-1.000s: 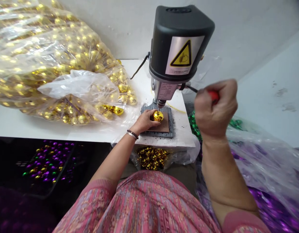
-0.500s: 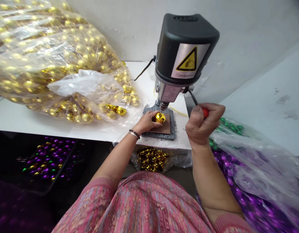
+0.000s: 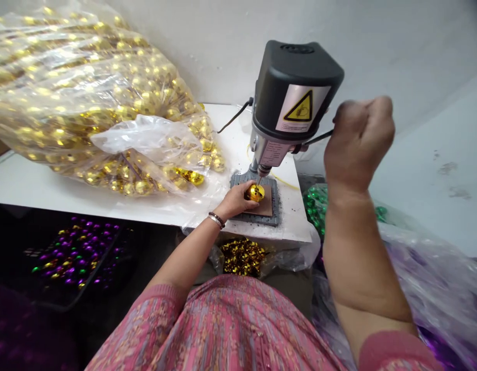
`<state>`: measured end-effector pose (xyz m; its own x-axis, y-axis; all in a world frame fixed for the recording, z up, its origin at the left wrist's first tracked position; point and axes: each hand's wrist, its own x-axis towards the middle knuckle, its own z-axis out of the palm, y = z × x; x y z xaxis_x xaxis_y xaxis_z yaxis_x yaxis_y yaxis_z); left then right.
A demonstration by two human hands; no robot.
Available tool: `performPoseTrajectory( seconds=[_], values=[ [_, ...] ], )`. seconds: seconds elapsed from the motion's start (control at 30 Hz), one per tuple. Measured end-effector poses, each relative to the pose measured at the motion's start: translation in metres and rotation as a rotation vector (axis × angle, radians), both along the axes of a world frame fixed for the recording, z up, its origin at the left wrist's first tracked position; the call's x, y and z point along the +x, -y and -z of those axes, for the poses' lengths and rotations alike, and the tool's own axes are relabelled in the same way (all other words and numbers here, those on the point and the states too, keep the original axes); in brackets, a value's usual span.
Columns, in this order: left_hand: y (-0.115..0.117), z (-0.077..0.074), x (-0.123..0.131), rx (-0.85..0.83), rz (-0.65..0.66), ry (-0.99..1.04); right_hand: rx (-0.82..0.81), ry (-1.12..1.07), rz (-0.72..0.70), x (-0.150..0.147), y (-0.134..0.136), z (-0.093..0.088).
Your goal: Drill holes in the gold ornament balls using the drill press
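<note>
Between the thumb and fingers of my left hand (image 3: 240, 200) is a shiny gold faceted ball (image 3: 257, 193). It rests on a brown board (image 3: 263, 206) lying on the grey base of a small drill press (image 3: 300, 93). The thin drill bit (image 3: 259, 180) stands right above the ball; whether it touches cannot be made out. My right hand (image 3: 358, 139), slightly blurred, is closed round the end of the drill press's feed lever (image 3: 319, 137), raised to the right of the motor housing. The knob is hidden inside the fist.
A big clear bag of gold balls (image 3: 145, 98) covers the left of the white table (image 3: 48, 188). Gold pieces (image 3: 244, 256) fill an open bag below the front edge. Green balls (image 3: 315, 206) and a purple-filled bag (image 3: 427, 273) lie right. A dark bin (image 3: 83, 252) holds mixed balls.
My right hand has swung the lever upward and outward, and the drill bit has risen from the ball. My left hand still holds the ball on the board.
</note>
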<state>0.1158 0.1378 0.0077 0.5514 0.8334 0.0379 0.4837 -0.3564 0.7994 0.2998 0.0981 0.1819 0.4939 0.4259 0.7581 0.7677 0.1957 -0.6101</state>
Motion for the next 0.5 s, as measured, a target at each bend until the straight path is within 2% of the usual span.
performPoseTrajectory(
  seconds=[0.07,0.13,0.27,0.33,0.4,0.5],
  values=[
    [0.010,-0.001,-0.004,0.083,0.018,-0.034,-0.190,-0.073,0.000,0.005,-0.016,-0.025],
    [0.023,-0.002,-0.012,0.177,0.064,-0.059,-0.290,-0.116,0.060,0.006,-0.028,-0.039],
    [0.050,-0.002,-0.038,0.285,0.163,-0.078,-0.312,-0.158,0.095,0.003,-0.037,-0.044],
    [0.055,-0.004,-0.054,0.296,0.154,-0.074,-0.295,-0.189,0.094,0.003,-0.037,-0.041],
    [0.048,-0.008,-0.072,0.313,0.041,-0.093,-0.264,-0.219,0.085,0.004,-0.038,-0.038],
    [0.017,-0.019,-0.095,0.373,-0.339,-0.228,-0.205,-0.245,0.056,0.007,-0.041,-0.035]
  ],
)
